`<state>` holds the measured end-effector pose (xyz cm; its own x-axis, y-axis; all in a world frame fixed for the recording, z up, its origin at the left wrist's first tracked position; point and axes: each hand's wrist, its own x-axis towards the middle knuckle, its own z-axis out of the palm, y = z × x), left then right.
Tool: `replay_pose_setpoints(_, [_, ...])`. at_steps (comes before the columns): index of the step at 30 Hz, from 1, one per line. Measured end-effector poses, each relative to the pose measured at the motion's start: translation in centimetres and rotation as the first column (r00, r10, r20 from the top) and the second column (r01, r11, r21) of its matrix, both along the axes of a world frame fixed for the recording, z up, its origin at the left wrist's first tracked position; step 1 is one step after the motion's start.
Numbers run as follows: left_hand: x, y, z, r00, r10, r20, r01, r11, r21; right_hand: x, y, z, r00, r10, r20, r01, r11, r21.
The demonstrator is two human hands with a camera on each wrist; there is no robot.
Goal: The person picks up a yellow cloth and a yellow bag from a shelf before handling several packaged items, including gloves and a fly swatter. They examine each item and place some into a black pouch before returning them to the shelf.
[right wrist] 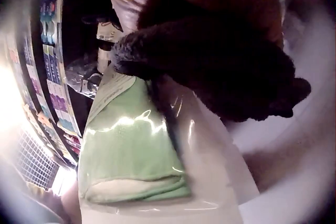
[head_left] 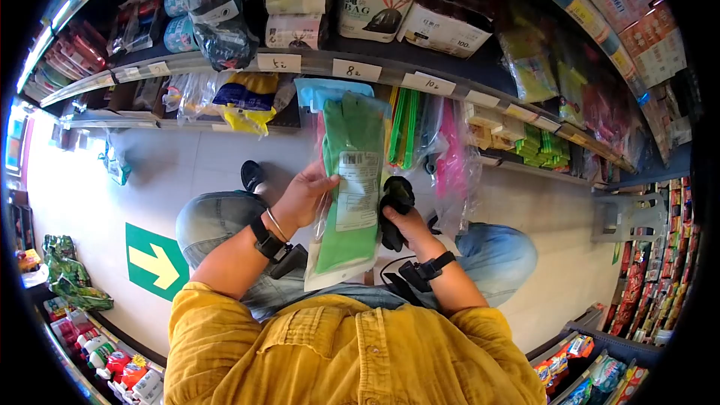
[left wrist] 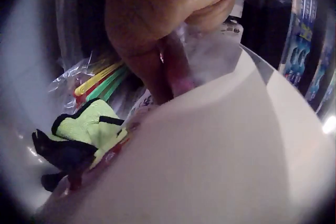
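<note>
A clear plastic packet of green rubber gloves point(head_left: 349, 180), with a white printed label, stands upright before the chest. My left hand point(head_left: 304, 191) grips its left edge, thumb on the front. In the left wrist view that hand point(left wrist: 168, 19) pinches the plastic, and the packet's pale back point(left wrist: 210, 155) fills the lower part. My right hand point(head_left: 405, 226) holds a bunched black cloth point(head_left: 397, 199) beside the packet's right edge. Yellow-green fabric with black edging point(left wrist: 86, 127) shows there from the left. In the right wrist view the dark cloth point(right wrist: 210, 66) overlaps the packet point(right wrist: 131, 145).
A shelf edge with price tags point(head_left: 356, 69) runs across in front, carrying boxed garbage bags point(head_left: 377, 4). Below it hang green strips point(head_left: 406, 127) and pink items point(head_left: 451, 150). A grey stool point(head_left: 630, 217) stands at right. The floor bears a green arrow sign point(head_left: 156, 262).
</note>
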<state>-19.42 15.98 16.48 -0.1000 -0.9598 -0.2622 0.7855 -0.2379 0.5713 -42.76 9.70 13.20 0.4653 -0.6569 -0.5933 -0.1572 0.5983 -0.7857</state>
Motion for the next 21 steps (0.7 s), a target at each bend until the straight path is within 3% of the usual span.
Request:
replay_pose_setpoints(6, [0.2, 0.4, -1.7, 0.994, -0.055, -0.095, 0.056, 0.998, 0.01, 1.3, 1.2, 0.6, 0.977, 0.035, 0.211, -0.091, 0.961, 0.263])
replay_pose_setpoints(9, [0.5, 0.4, -1.8, 0.988, -0.094, -0.12, 0.096, 0.995, 0.006, 1.4, 1.7, 1.4, 0.974, -0.018, 0.227, -0.046, 0.961, 0.274])
replay_pose_setpoints(11, [0.7, 0.5, -2.1, 0.999, -0.026, -0.041, 0.031, 0.993, 0.115, 0.8, 1.4, -0.3, 0.981, -0.01, 0.193, -0.043, 0.962, 0.268])
replay_pose_setpoints(15, [0.3, 0.3, -0.2, 0.996, -0.018, -0.088, 0.022, 0.999, 0.049, 0.4, 0.8, -0.2, 0.977, -0.057, 0.205, 0.015, 0.98, 0.199])
replay_pose_setpoints(17, [-0.1, 0.3, 1.6, 0.999, 0.045, -0.008, -0.044, 0.99, 0.137, 0.1, 0.6, -0.1, 0.981, -0.075, 0.18, 0.044, 0.984, 0.171])
replay_pose_setpoints(21, [0.4, 0.0, -2.1, 0.991, 0.129, -0.024, -0.122, 0.976, 0.183, -0.8, -0.1, 0.1, 0.982, -0.078, 0.174, 0.046, 0.982, 0.181])
